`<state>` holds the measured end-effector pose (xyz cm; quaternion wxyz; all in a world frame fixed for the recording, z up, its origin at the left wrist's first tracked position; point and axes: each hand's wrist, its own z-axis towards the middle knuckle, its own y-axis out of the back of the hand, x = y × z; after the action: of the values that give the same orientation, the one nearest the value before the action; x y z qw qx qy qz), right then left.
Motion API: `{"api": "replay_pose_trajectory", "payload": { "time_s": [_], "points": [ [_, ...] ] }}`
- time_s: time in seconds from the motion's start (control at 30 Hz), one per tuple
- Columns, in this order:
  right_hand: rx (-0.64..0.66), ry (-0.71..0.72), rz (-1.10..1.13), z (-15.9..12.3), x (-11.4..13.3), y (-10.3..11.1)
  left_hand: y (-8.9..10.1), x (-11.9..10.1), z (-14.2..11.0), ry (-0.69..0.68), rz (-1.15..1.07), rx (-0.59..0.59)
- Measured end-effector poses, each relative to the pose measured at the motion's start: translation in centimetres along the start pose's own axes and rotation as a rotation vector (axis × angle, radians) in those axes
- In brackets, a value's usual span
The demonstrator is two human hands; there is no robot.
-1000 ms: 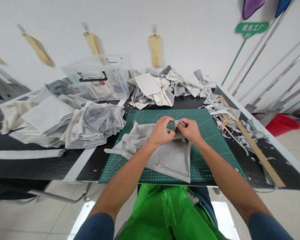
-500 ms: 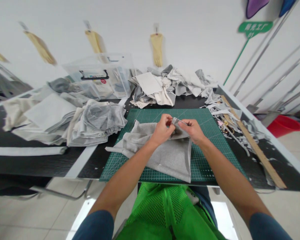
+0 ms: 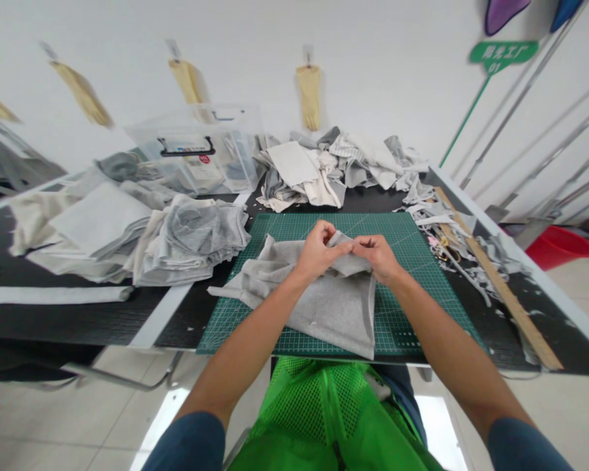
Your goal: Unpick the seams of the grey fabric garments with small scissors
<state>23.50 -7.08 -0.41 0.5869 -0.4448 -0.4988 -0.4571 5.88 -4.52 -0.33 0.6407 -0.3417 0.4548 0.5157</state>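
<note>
A piece of grey fabric [image 3: 336, 307] lies rumpled over the green cutting mat [image 3: 407, 314], its far edge lifted off the mat. My left hand [image 3: 320, 252] pinches that raised edge between thumb and fingers. Close against it, my right hand [image 3: 379, 256] is closed on the same edge, the two sets of fingertips almost touching. Whether a slim tool is also tucked in my right hand is hidden by the fingers. The fabric's left end trails in a narrow strip past the mat's side.
Stacked grey and cream cloths [image 3: 191, 242] lie left, near a clear plastic box [image 3: 216, 160]. More scraps [image 3: 314, 170] are heaped behind the mat. A wooden ruler [image 3: 500, 281] and scissors [image 3: 442, 247] lie among cuttings at right. A white roll [image 3: 53, 296] rests far left.
A thin metallic tool that showed at my right fingertips is no longer visible. My hands have drawn together, and both now grip the fabric's edge.
</note>
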Motion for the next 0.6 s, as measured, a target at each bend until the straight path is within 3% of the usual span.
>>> {"api": "replay_pose_trajectory", "payload": {
  "time_s": [0.2,0.33,0.5,0.6],
  "points": [
    [-0.063,-0.021,0.017,0.6,-0.8,0.8,0.8,1.1,1.0,0.156,-0.149,-0.078],
    [-0.071,0.033,-0.097,0.6,-0.9,1.2,0.8,1.3,1.0,0.198,-0.155,-0.094],
    [-0.146,0.278,-0.381,0.3,0.3,1.0,0.5,1.3,0.7,0.104,0.031,-0.027],
    [-0.135,0.324,-0.464,0.3,0.4,0.6,0.2,1.1,0.5,0.025,0.149,0.054]
  ]
}}
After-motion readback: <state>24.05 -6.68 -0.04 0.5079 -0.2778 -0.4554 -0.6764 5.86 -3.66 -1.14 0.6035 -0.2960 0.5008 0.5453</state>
